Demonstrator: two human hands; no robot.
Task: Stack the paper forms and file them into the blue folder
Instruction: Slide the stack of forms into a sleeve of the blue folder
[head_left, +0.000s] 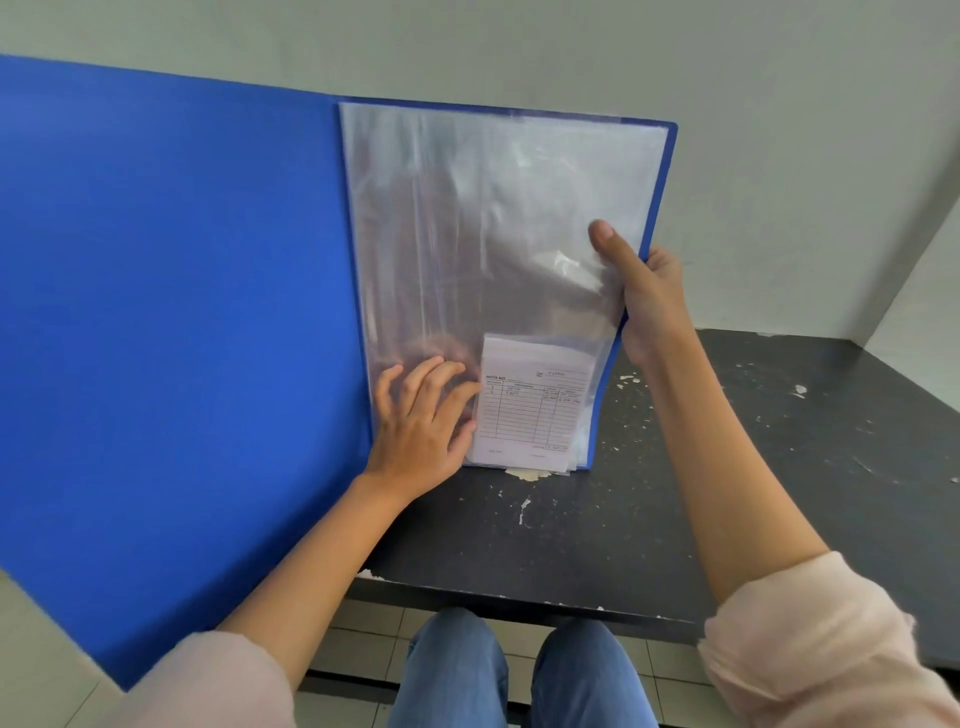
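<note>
The blue folder (171, 312) stands open and nearly upright, its bottom edge on the dark, chipped worktop (727, 467). Its plain blue front cover spreads wide toward 9 o'clock. The right half is a thick wad of clear, wrinkled, glossy plastic sleeves (467, 218), with the blue back cover showing as a thin rim along the top and right edges.

The paper forms (530, 410) sit inside the front sleeve, down at its 5 o'clock corner. They make a small white stack, and the top sheet is printed with a ruled table and a few handwritten lines.

The left hand (421, 421) lies flat on the sleeve at 9 o'clock of the forms, fingers straight and touching their left edge. The right hand (649, 301) grips the folder's 3 o'clock edge, its thumb (608, 244) pressed on the front of the sleeves.
</note>
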